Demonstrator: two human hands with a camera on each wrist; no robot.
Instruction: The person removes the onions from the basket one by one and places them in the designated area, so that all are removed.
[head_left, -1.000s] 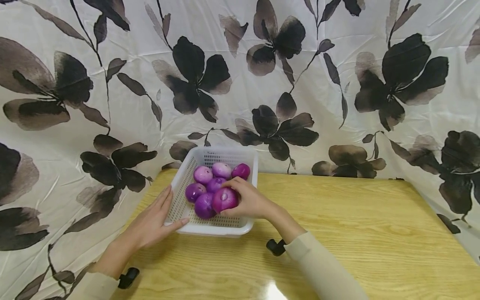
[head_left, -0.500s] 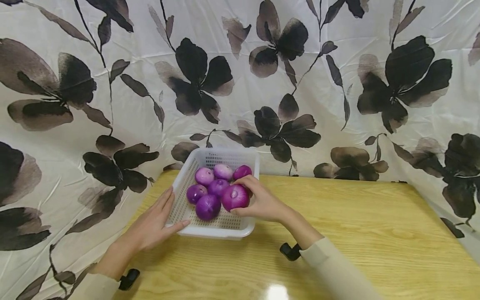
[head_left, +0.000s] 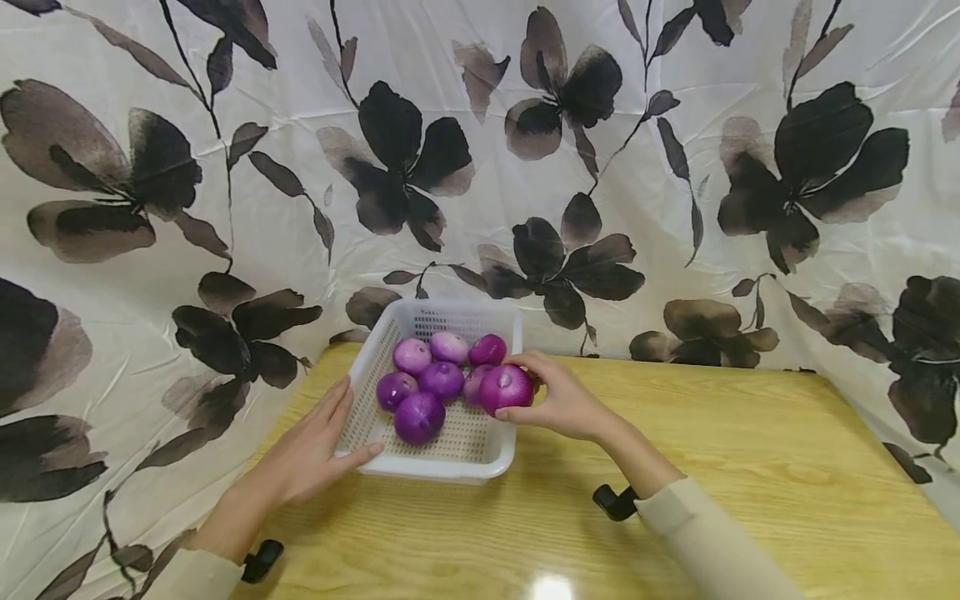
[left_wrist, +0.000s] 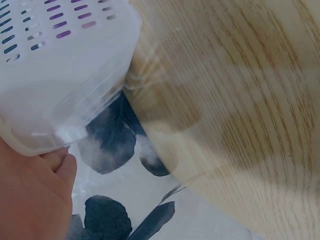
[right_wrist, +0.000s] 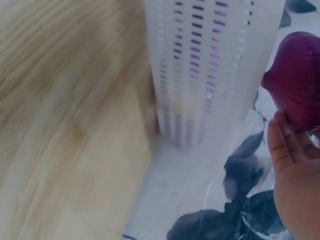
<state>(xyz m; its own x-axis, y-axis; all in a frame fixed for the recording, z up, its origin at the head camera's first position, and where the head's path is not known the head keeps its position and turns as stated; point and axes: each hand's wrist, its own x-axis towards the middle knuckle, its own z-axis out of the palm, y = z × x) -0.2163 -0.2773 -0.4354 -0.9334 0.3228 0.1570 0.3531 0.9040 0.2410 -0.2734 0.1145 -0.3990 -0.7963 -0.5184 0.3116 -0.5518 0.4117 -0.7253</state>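
A purple onion (head_left: 507,390) is gripped by my right hand (head_left: 564,402), held over the right rim of a white plastic basket (head_left: 450,468). In the right wrist view the same onion (right_wrist: 298,80) appears at the right edge, with fingers beneath it. Several more purple onions (head_left: 419,418) lie inside the basket, one of them partly hidden behind the held onion. My left hand (head_left: 306,448) holds the basket's near left corner, thumb over the front rim and fingers along the left side. In the left wrist view its fingers (left_wrist: 56,161) bend under the basket's rim.
The basket stands on a wood-grain table (head_left: 720,467), near its left edge. A white cloth with dark flowers (head_left: 480,200) hangs behind the table and along its sides. Black camera mounts (head_left: 615,502) sit at both wrists.
My right hand has lifted the onion and carried it rightward from among the others to the basket's right rim, uncovering another onion behind it. The left hand stays on the basket.
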